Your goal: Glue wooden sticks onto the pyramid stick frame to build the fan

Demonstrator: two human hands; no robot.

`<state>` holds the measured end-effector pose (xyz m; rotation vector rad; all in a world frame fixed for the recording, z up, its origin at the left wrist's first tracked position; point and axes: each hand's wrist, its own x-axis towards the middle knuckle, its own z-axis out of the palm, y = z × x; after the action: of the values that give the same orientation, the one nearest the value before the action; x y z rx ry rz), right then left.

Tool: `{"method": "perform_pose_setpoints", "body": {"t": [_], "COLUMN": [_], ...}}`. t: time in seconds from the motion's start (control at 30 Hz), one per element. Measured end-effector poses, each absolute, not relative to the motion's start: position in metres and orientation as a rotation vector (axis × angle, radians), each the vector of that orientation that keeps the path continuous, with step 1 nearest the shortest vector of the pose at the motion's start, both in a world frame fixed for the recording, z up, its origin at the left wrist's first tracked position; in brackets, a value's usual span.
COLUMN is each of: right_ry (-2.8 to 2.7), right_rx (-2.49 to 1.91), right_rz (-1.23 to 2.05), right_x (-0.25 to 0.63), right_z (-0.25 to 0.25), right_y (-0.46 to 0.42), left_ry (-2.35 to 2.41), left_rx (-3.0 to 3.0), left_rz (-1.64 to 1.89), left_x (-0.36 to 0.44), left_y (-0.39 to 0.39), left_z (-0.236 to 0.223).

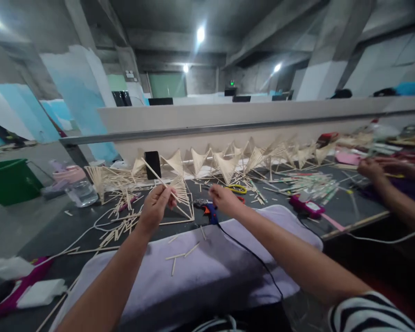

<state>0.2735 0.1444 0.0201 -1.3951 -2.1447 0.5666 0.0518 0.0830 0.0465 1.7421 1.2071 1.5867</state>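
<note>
Above the dark worktable (60,237), beyond the lilac cloth (224,265), the left hand (157,203) grasps a fan-shaped wooden-stick frame (180,188), which extends rightward from that grip. One long stick (153,171) crosses at the fingers, its axis slanting from upper left to lower right. The right hand (223,198) stands apart on the frame's right side, fingertips drawn together; whether they pinch anything cannot be told. Nearer the right hand, just below it, lies the blue hot-glue gun (212,214).
</note>
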Motion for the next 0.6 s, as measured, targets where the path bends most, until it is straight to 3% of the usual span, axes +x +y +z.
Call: {"method": "perform_pose_setpoints", "body": {"t": [0.23, 0.6], "right_ry": [-2.053, -1.729], "right_rx": [-1.746, -1.866], "right_rz": [0.533, 1.006], "right_x": [0.283, 0.267], "right_z": [-0.020, -0.023], "right_y": [0.148, 0.166], "left_ry": [1.646, 1.940], "left_rx": [1.857, 1.843], "left_rz": [1.923, 2.059], "left_x": [0.016, -0.030], "left_y": [0.079, 0.083], "left_z": [0.020, 0.009]}}
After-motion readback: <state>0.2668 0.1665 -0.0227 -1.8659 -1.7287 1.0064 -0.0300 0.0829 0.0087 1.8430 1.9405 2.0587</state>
